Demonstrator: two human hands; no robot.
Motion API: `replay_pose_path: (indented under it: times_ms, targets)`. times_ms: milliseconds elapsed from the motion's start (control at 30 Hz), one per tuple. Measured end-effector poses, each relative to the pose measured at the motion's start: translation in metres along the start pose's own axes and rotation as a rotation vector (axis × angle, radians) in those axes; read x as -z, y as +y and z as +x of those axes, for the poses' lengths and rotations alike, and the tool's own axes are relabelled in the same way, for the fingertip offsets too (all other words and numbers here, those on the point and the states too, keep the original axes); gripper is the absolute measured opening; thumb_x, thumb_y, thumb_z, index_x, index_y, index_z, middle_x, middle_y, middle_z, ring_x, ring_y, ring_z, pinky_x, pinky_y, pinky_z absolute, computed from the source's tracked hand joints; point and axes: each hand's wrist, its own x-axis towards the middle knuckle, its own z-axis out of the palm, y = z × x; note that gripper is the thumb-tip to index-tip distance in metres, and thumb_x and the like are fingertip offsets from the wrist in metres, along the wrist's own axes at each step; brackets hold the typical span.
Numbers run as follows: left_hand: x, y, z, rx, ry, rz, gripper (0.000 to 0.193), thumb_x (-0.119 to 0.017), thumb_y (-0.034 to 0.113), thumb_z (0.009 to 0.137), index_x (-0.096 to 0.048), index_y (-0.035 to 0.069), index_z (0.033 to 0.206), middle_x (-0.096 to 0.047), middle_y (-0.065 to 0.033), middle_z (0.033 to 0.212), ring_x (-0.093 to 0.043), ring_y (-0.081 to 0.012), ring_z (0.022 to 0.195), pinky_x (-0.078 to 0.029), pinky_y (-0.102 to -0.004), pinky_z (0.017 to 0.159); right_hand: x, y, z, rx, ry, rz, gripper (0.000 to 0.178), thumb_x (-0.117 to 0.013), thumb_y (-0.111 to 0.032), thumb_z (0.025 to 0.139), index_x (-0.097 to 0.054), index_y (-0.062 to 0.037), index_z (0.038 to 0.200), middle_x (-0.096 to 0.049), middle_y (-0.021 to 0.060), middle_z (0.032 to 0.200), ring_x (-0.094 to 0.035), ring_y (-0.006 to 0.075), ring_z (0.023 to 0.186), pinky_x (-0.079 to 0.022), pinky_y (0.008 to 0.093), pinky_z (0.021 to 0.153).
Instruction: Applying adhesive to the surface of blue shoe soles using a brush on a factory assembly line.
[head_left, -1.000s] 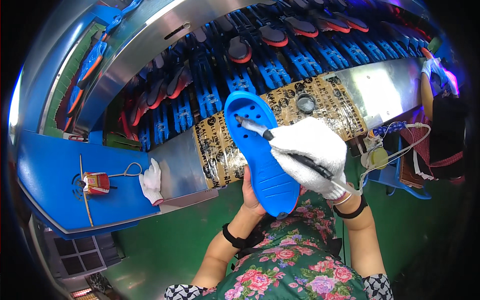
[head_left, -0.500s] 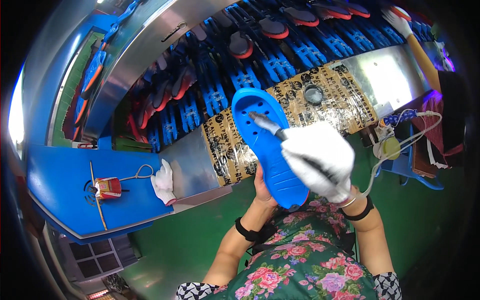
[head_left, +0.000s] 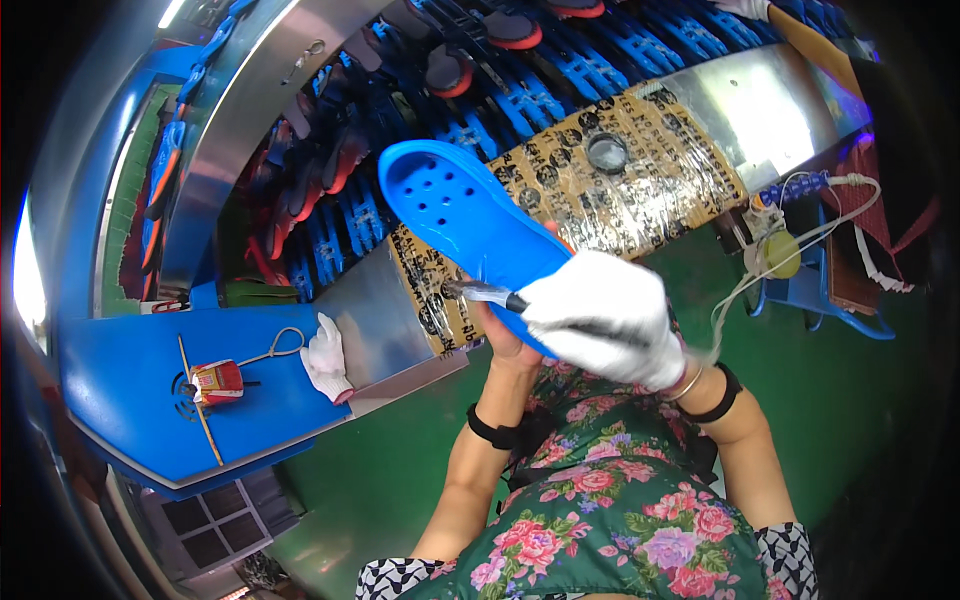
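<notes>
My left hand (head_left: 508, 343), bare, grips the heel end of a bright blue perforated insole (head_left: 462, 215) from below and holds it up, toe pointing to the upper left. My right hand (head_left: 600, 320) wears a white glove and is closed on a small brush (head_left: 487, 294) whose bristle tip touches the insole's left edge near the heel. Both hands are over the taped brown work surface (head_left: 600, 190) in front of a conveyor.
A conveyor of blue racks (head_left: 480, 110) carries dark and red shoe parts behind the work surface. A blue table (head_left: 130, 380) at left holds a red tin (head_left: 217, 381), a stick and a spare white glove (head_left: 326, 357). Another person's arm (head_left: 810, 40) reaches in at top right. Green floor lies below.
The insole has swung so its toe points further left, and the brush has slid from the middle of the insole down to its edge near the heel.
</notes>
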Motion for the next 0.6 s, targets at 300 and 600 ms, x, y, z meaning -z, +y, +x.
replay_pose_path:
  times_ms: [300, 600]
  targets:
    - [0.005, -0.001, 0.016, 0.151, -0.080, -0.229, 0.107, -0.056, 0.083, 0.081, -0.037, 0.005, 0.152, -0.059, -0.0253, 0.134, -0.062, -0.0422, 0.120, -0.050, -0.0582, 0.101, -0.005, 0.001, -0.013, 0.031, 0.009, -0.008, 0.028, -0.080, -0.006, 0.078, -0.077, -0.0096, 0.106, -0.076, 0.0077, 0.100, -0.073, 0.0272, 0.089, -0.058, 0.0396, 0.083]
    - [0.002, 0.004, 0.026, 0.216, -0.264, -0.368, 0.106, -0.062, 0.080, 0.079, -0.033, 0.009, 0.153, -0.056, -0.0290, 0.135, -0.056, -0.0450, 0.126, -0.050, -0.0634, 0.098, -0.009, 0.001, -0.018, 0.020, -0.100, 0.042, 0.022, -0.075, -0.005, 0.084, -0.076, -0.0084, 0.107, -0.074, 0.0093, 0.100, -0.072, 0.0246, 0.087, -0.058, 0.0335, 0.076]
